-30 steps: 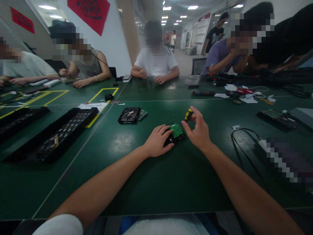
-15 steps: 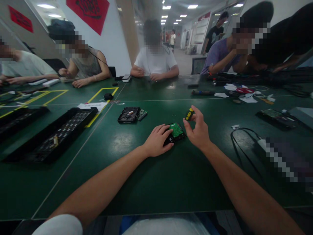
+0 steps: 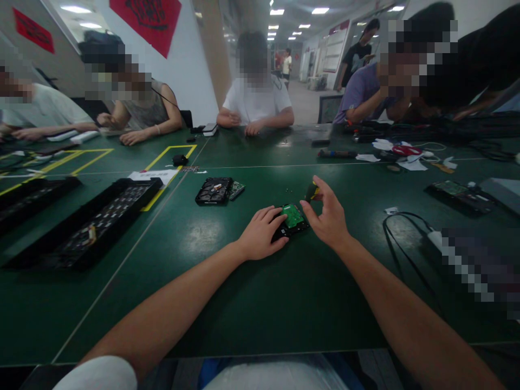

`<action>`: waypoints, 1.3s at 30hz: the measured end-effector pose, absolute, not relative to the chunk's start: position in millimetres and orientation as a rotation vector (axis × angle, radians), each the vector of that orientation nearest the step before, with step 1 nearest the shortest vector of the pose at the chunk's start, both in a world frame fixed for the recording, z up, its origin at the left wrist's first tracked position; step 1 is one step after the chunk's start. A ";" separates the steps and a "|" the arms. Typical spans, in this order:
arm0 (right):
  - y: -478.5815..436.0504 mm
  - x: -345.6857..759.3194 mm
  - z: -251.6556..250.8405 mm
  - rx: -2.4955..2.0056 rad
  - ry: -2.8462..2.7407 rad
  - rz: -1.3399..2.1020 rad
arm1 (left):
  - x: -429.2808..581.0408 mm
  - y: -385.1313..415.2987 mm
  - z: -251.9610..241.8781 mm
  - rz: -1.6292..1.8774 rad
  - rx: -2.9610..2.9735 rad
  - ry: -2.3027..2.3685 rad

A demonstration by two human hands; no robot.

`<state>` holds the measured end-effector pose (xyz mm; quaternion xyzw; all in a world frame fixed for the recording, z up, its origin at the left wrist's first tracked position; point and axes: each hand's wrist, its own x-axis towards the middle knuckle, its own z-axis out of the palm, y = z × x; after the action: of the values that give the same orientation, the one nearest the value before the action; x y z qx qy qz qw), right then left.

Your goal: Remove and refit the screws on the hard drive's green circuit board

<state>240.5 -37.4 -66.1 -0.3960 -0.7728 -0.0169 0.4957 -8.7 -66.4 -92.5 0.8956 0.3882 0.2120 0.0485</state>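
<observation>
A black hard drive with a green circuit board (image 3: 293, 218) on top lies on the green table (image 3: 227, 281) in front of me. My left hand (image 3: 260, 235) rests on the drive's left side, fingers curled over its edge and pressing it down. My right hand (image 3: 328, 214) pinches a small screwdriver with a black and yellow handle (image 3: 312, 190), held upright over the board's right corner.
A second opened drive (image 3: 214, 190) with a loose green board (image 3: 238, 189) lies further back. Long black trays (image 3: 87, 222) stand at the left. A black cable (image 3: 406, 244) and another board (image 3: 459, 194) lie at the right. Several people sit around the table.
My right hand has turned the screwdriver handle a little between its fingers and dipped slightly toward the board. The left hand has stayed still on the drive.
</observation>
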 end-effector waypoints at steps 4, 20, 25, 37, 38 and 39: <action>-38.1 240.3 -65.0 -0.965 -1.872 -0.028 | -9.0 -65.6 -93.5 0.659 2.721 1.172; -39.5 238.0 -62.2 -1.002 -1.837 -0.073 | -9.1 -66.7 -92.2 0.643 2.736 1.191; -40.4 236.6 -61.9 -1.003 -1.831 -0.089 | -9.2 -66.3 -92.5 0.636 2.737 1.186; -42.6 236.2 -59.8 -0.999 -1.840 -0.099 | -9.1 -66.2 -92.3 0.640 2.727 1.187; -42.6 236.2 -59.6 -1.000 -1.834 -0.104 | -9.2 -66.2 -92.4 0.639 2.728 1.187; -42.5 236.2 -59.7 -1.000 -1.831 -0.103 | -9.2 -66.0 -92.5 0.640 2.727 1.185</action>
<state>236.2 -42.5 -59.7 -0.4140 -0.7579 -0.0424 0.5024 -9.2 -66.0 -92.5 0.8955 0.3891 0.2100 0.0500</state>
